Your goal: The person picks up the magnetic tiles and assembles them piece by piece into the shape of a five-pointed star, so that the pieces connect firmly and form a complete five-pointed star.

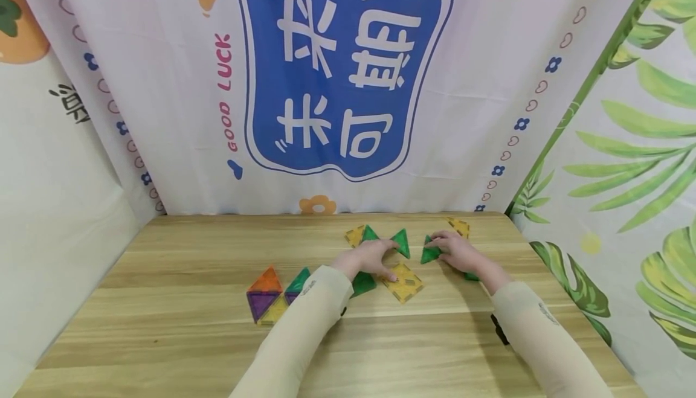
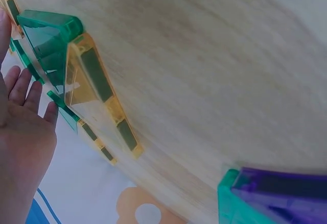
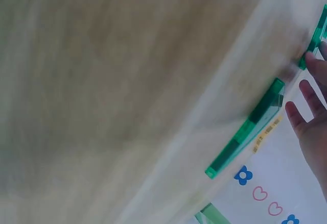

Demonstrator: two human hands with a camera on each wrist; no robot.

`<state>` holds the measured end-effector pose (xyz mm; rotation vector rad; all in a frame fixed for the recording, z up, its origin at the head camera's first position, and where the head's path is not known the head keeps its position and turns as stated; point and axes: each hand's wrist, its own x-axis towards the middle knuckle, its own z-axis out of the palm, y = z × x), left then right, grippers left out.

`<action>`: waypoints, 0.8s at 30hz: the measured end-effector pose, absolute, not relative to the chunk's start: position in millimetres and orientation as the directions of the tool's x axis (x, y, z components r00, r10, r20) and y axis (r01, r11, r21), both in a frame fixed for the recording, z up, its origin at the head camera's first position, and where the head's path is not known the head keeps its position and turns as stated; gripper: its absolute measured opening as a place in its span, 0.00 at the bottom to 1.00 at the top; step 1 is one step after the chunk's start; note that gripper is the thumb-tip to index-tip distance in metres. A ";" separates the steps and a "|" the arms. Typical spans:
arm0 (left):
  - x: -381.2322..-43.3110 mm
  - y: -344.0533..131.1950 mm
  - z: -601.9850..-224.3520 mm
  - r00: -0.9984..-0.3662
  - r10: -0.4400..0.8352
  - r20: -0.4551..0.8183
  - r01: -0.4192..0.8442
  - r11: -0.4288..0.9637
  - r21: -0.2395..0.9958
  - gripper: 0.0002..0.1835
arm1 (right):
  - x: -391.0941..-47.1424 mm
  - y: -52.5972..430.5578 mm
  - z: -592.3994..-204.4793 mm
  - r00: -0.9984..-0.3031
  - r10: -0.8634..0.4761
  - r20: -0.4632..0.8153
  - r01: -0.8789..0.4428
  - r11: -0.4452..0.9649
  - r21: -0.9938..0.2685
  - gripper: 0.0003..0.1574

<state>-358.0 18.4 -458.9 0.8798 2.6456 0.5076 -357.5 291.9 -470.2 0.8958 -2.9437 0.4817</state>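
Observation:
In the head view my left hand [image 1: 370,258] reaches over the tiles, thumb and fingers spread. Its fingertips are right at a green triangle tile [image 1: 403,243], and its thumb overlaps a yellow square tile [image 1: 403,291]. Under this wrist another green tile [image 1: 363,284] shows partly. My right hand [image 1: 457,252] pinches a second green triangle tile [image 1: 429,252] by its right side. In the right wrist view, fingertips meet that green tile [image 3: 318,35], its far part cut off by the frame. The left wrist view shows the left hand [image 2: 25,127] with loosely extended fingers.
Behind the left hand lie a yellow tile [image 1: 354,236] and a green triangle tile [image 1: 370,233]. Beyond the right hand is a yellow triangle tile [image 1: 460,226]; a green tile [image 1: 470,276] peeks out below it. Left, an orange triangle [image 1: 267,279] adjoins purple, yellow and green tiles.

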 end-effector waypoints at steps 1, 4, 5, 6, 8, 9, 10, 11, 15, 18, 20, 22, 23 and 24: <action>-358.5 19.0 -459.8 -0.765 0.620 -0.173 0.517 0.752 0.410 0.47 | -356.7 292.0 -471.2 -0.849 -0.515 0.118 -0.525 0.798 -0.297 0.22; -358.8 20.7 -461.2 -0.765 0.621 -0.171 0.528 0.756 0.387 0.47 | -356.4 293.1 -475.2 -0.885 -0.449 0.122 -0.463 0.827 -0.320 0.25; -358.6 21.1 -461.2 -0.764 0.622 -0.171 0.530 0.756 0.383 0.47 | -356.7 293.6 -476.5 -0.895 -0.428 0.123 -0.444 0.836 -0.323 0.26; -358.4 21.4 -461.2 -0.763 0.624 -0.172 0.533 0.757 0.379 0.47 | -357.0 293.6 -477.3 -0.903 -0.412 0.123 -0.428 0.841 -0.332 0.27; -357.8 21.7 -461.1 -0.760 0.627 -0.172 0.537 0.754 0.377 0.47 | -358.1 292.7 -478.0 -0.904 -0.408 0.127 -0.426 0.844 -0.325 0.28; -357.5 21.9 -461.0 -0.758 0.629 -0.172 0.538 0.753 0.379 0.47 | -358.8 291.9 -477.8 -0.904 -0.409 0.127 -0.428 0.845 -0.320 0.28; -357.4 21.8 -460.9 -0.757 0.630 -0.172 0.540 0.752 0.379 0.47 | -359.5 290.6 -477.4 -0.900 -0.416 0.128 -0.435 0.844 -0.314 0.28; -357.3 21.7 -460.6 -0.755 0.632 -0.173 0.541 0.751 0.378 0.46 | -360.4 289.0 -476.7 -0.900 -0.417 0.124 -0.434 0.844 -0.316 0.28; -357.5 20.6 -460.0 -0.755 0.632 -0.176 0.541 0.751 0.378 0.46 | -365.6 281.3 -474.2 -0.890 -0.441 0.115 -0.455 0.840 -0.296 0.29; -357.8 19.8 -459.6 -0.753 0.633 -0.178 0.545 0.752 0.371 0.46 | -369.7 275.8 -473.6 -0.879 -0.464 0.114 -0.477 0.839 -0.262 0.29; -358.1 19.4 -459.7 -0.752 0.635 -0.179 0.548 0.752 0.365 0.46 | -371.5 272.4 -473.4 -0.873 -0.474 0.110 -0.486 0.839 -0.242 0.28; -358.3 18.9 -459.7 -0.750 0.636 -0.178 0.552 0.752 0.360 0.46 | -372.6 269.2 -473.3 -0.872 -0.478 0.104 -0.488 0.841 -0.233 0.28; -358.5 18.9 -459.7 -0.749 0.639 -0.175 0.556 0.750 0.359 0.46 | -372.9 267.7 -473.3 -0.874 -0.476 0.099 -0.485 0.842 -0.235 0.28; -358.5 18.8 -459.6 -0.747 0.642 -0.173 0.559 0.747 0.359 0.46 | -373.1 266.3 -473.4 -0.873 -0.477 0.098 -0.486 0.842 -0.233 0.28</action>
